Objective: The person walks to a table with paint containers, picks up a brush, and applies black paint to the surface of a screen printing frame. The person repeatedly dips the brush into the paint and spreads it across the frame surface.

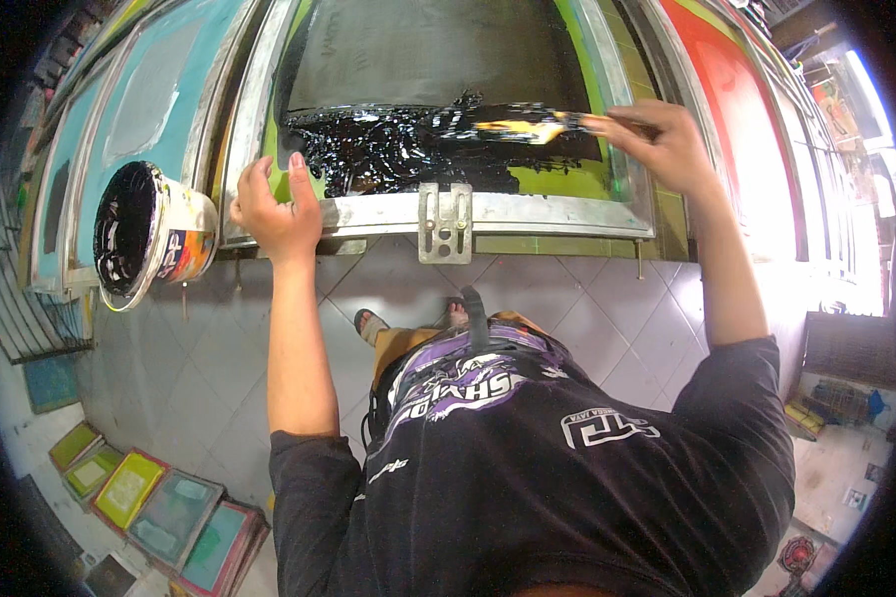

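Note:
A silver-framed printing screen lies in front of me, with a dark mesh panel and green margins. Thick, glossy black ink is spread along the near part of its mesh. My right hand, at the screen's right side, is closed on the end of a flat, spatula-like tool. Motion blurs this tool, which is smeared with black and yellow and lies over the ink. At the near left corner of the frame is my left hand, thumb and fingers apart, with nothing in it.
An ink-coated white bucket stands tilted left of my left hand. A slotted metal bracket sits at the middle of the near frame edge. More screens flank it, one blue and one red. Small frames lie lower left.

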`<state>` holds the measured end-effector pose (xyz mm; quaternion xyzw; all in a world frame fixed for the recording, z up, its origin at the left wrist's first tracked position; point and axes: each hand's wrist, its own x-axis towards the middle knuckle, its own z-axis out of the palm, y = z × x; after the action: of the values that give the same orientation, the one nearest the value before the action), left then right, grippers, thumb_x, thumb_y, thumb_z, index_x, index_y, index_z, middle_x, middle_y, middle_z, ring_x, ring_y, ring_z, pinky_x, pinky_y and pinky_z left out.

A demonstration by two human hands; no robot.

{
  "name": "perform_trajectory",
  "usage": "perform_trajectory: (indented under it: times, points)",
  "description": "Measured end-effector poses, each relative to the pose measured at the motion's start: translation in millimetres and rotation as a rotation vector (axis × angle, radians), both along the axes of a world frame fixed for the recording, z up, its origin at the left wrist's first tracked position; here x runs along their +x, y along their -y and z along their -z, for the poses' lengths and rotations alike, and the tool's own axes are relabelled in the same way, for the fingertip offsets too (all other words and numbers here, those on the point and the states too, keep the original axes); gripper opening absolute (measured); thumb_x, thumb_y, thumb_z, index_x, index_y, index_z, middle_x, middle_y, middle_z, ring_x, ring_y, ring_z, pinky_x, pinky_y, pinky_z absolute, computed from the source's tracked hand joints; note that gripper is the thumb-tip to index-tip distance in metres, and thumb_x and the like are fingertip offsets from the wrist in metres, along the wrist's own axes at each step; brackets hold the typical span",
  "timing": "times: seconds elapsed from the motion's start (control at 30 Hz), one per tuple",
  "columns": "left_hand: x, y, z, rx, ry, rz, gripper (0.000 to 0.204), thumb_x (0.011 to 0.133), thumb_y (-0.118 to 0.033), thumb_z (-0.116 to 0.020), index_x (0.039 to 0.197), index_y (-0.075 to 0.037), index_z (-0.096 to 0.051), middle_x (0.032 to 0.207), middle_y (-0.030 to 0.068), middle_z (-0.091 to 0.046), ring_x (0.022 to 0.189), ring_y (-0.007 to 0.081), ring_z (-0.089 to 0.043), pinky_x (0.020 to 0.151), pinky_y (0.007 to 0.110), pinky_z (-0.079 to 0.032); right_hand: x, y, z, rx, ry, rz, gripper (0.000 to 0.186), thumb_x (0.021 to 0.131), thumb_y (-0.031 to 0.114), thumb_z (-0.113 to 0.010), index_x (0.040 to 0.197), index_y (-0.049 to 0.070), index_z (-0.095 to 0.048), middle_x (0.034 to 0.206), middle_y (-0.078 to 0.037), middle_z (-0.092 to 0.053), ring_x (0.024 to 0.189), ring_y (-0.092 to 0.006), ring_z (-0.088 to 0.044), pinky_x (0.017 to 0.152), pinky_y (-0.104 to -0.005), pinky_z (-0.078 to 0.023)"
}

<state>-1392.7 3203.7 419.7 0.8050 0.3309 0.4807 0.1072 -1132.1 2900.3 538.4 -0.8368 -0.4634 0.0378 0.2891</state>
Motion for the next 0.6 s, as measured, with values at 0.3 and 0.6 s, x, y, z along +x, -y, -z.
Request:
perform_trajectory:
  times: [0.3, 0.6]
  points:
    - [-0.7, 3.1, 1.5, 0.017, 0.026, -0.014, 0.033, 0.081, -0.033, -0.06, 0.095, -0.003, -0.057, 0.098, 0.0101, -0.059, 0.09, 0.0248, -0.055, 0.085, 0.04, -0.03, -5.3, 1.6, 8.3, -0.292, -0.048, 0.062, 0.042, 0.075, 0.036, -0.07, 0.094, 0.0, -0.066, 0.083, -0.015, -0.066, 0.078, -0.0216, -0.063, 0.071, -0.031, -0.049]
    - [-1.7, -0.2, 5.0, -0.005, 0.09, 0.012, 0.032, 0.083, -0.033, -0.058, 0.096, -0.003, -0.057, 0.099, 0.0104, -0.058, 0.092, 0.0255, -0.054, 0.084, 0.04, -0.031, -30.4, -35.5, 22.5, -0.111, -0.267, -0.03, 0.039, 0.081, 0.031, -0.063, 0.105, -0.001, -0.062, 0.098, -0.017, -0.065, 0.092, -0.0232, -0.061, 0.082, -0.0318, -0.046]
